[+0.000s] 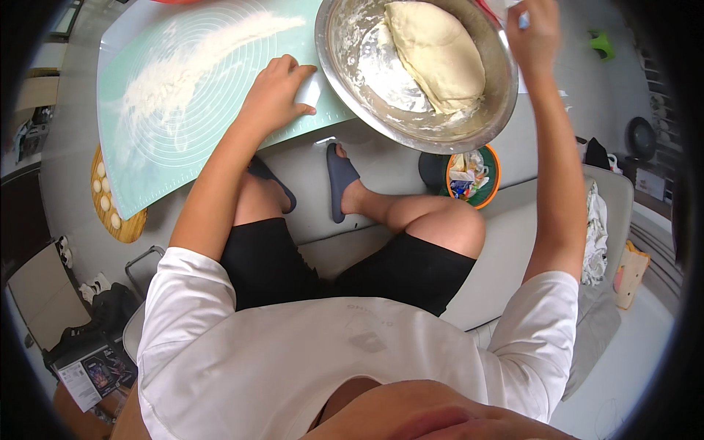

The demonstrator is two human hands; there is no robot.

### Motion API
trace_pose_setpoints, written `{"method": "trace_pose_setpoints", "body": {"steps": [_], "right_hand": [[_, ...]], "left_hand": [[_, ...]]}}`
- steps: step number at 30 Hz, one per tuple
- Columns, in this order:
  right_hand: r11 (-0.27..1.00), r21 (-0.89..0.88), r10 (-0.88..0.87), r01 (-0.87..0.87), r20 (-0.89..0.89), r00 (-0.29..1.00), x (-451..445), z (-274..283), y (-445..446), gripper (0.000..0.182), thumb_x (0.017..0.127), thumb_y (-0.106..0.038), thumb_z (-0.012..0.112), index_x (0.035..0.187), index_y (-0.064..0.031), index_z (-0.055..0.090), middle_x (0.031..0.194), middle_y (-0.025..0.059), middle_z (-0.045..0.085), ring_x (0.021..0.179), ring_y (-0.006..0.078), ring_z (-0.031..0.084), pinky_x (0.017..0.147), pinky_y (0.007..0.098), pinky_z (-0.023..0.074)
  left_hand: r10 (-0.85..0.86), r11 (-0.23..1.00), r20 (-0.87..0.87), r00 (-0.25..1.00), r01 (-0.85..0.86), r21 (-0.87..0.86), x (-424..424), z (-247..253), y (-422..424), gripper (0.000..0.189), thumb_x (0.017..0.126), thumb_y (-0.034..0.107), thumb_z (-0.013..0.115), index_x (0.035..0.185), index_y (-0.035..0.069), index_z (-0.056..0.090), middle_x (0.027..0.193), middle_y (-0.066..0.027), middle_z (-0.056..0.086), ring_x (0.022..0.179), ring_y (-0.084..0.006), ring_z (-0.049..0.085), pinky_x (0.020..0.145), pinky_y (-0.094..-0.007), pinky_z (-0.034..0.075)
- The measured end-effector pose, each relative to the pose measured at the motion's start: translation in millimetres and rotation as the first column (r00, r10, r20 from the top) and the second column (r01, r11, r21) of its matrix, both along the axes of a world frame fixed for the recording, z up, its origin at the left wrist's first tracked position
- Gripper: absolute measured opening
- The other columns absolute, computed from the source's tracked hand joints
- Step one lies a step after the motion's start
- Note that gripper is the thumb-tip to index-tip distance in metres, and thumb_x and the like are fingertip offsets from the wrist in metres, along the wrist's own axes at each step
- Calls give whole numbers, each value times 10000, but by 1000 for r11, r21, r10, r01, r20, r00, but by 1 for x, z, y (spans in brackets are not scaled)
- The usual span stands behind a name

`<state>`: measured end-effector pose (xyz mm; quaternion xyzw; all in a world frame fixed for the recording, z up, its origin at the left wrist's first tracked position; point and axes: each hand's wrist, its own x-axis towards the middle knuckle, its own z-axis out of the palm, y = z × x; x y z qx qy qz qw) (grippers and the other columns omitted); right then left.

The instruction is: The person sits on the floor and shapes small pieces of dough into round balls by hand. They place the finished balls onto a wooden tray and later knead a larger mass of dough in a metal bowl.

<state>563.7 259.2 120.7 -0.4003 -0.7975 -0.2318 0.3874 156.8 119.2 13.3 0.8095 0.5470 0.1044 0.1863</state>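
A large piece of pale dough [437, 55] lies in a steel mixing bowl [379, 129] whose inner wall is smeared with flour. Left of the bowl spreads a mint-green silicone kneading mat [137, 181] with printed rings, and a streak of white flour [181, 77] runs across it. My left hand [280, 93] is over the mat's near edge, fingers apart, close to the bowl's rim. At the upper right, beyond the bowl's right rim, my right hand [533, 38] is raised with its fingers bent near something whitish and thin; whether it grips this is unclear.
Round pieces of dough rest on a wooden board [132, 223] beyond the mat's left corner. Below the bowl stands a bin with an orange rim [498, 181], holding rubbish. A grey sofa [511, 220] runs under and beside my legs. A green object [601, 45] is at the upper right.
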Motion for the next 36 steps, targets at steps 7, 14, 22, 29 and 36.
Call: {"method": "trace_pose_setpoints", "body": {"steps": [7,14,22,29,36], "right_hand": [[795,-585,12,159,277,961,-72,-68,-30,472,1032,-325,508,1443,-95,540,1535,188,486,1430,344,439,1212,458,318],[722,-671,63,170,309,949,-79,-90,-12,643,1020,-402,508,1574,-110,363,1644,191,329,1526,383,279,1264,511,195],[815,-530,12,233,418,908,-102,-94,-26,631,1034,-427,494,1583,-141,371,1647,157,325,1525,338,278,1249,468,216],[615,-617,163,-491,-509,845,-122,-49,-74,493,1058,-385,577,1462,-105,544,1261,182,615,1175,240,571,1044,406,453],[596,-720,-211,-356,-568,796,-130,0,-134,368,1007,-261,692,1264,-4,628,910,92,724,718,120,663,559,287,521]], "left_hand": [[138,990,9,990,-138,25,3,-11,3,756,630,283,952,1297,115,638,1149,-130,566,1149,-357,539,1003,-442,490],[244,966,126,962,-252,53,-8,-26,-8,626,704,266,919,1245,112,643,1159,-147,629,1137,-354,587,959,-433,502],[303,951,417,857,-302,-69,-17,-2,-19,297,887,226,770,1125,77,674,1004,-151,750,965,-333,716,844,-415,546],[394,916,919,19,-91,-391,-14,70,-20,397,967,214,748,1267,2,597,1136,-84,711,1030,-158,685,944,-334,541],[291,957,911,292,-89,-277,102,58,41,472,910,260,775,1249,-37,633,1149,-151,725,1044,-220,696,952,-334,535]]}}
